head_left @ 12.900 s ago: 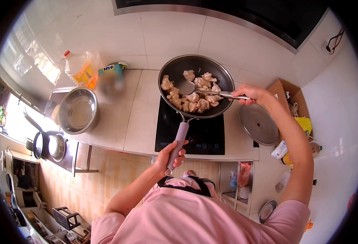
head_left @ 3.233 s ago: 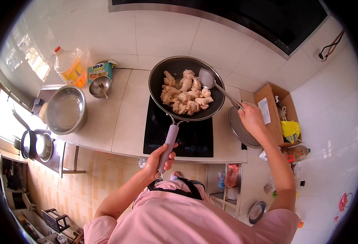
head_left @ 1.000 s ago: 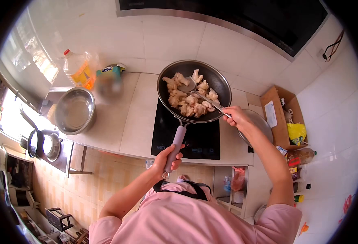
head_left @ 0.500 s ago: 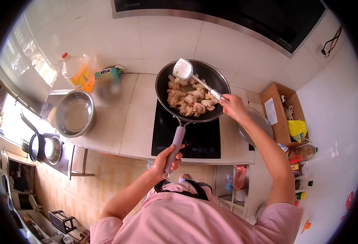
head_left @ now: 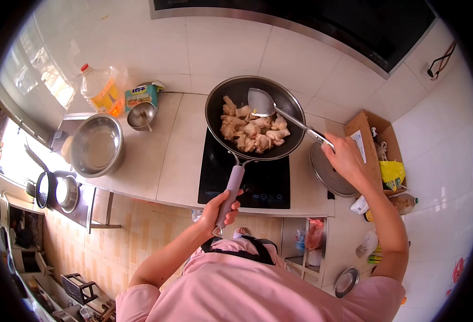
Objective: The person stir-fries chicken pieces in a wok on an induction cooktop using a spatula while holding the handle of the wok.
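Observation:
A dark wok (head_left: 223,140) holding several pale browned chicken pieces (head_left: 253,134) rests over the black induction cooktop (head_left: 244,182). My left hand (head_left: 220,209) is closed round the wok's light purple handle (head_left: 236,180). At the right of the wok, my right hand (head_left: 345,155) grips the end of a metal spatula (head_left: 295,121). The spatula's blade is inside the wok, above the far chicken pieces. A round grey lid (head_left: 327,174) lies on the counter below my right hand, partly covered by it.
On the left of the counter (head_left: 145,161) are a large metal bowl (head_left: 97,147), a small metal bowl (head_left: 141,116), an oil bottle (head_left: 101,91) and a green box (head_left: 141,95). A cardboard box (head_left: 364,163), a yellow bag (head_left: 392,174) and bottles stand at the right.
My right hand has moved right and slightly down, and the spatula blade has shifted right over the wok. My left hand keeps its hold on the handle.

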The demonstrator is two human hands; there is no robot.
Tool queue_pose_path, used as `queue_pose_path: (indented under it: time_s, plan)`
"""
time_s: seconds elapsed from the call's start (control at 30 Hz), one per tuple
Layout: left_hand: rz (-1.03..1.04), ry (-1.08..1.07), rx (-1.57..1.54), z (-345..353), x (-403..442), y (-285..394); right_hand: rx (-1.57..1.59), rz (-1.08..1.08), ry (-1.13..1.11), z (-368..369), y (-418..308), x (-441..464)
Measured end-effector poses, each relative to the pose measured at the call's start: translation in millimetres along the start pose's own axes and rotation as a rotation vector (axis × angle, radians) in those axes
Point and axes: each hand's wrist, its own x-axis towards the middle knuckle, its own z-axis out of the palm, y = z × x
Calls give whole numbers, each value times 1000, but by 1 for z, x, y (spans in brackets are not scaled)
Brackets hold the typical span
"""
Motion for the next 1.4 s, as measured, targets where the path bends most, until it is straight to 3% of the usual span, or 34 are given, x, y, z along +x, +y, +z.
queue_pose_path:
  time_s: [0.17,0.2,0.4,0.6,0.9,1.0,1.1,1.2,1.3,1.4]
  plan:
    - [6,-7,9,0,-1,0,-286,-71,4,39,-5,8]
    - [1,-28,2,-2,0,0,-339,-163,86,46,-5,16]
    - [19,-8,10,1,-1,-1,-294,-124,230,71,-5,50]
    - [9,-37,-13,-3,0,-1,-249,-124,235,36,-10,33]
    - [-5,-66,-16,-10,2,-1,-261,-221,137,54,-17,35]
    - [2,-24,-11,-5,1,-1,-239,-181,225,24,-20,19]
    - [15,-30,-9,-6,2,-1,-235,-89,115,-15,-12,-3]
    - [13,-22,-7,-4,1,-1,-281,-149,171,-9,0,-15]
    - [5,-21,-21,-3,1,0,-282,-80,66,27,20,-13]
    - [-9,-26,-17,-4,0,1,-83,-56,106,48,31,-9]
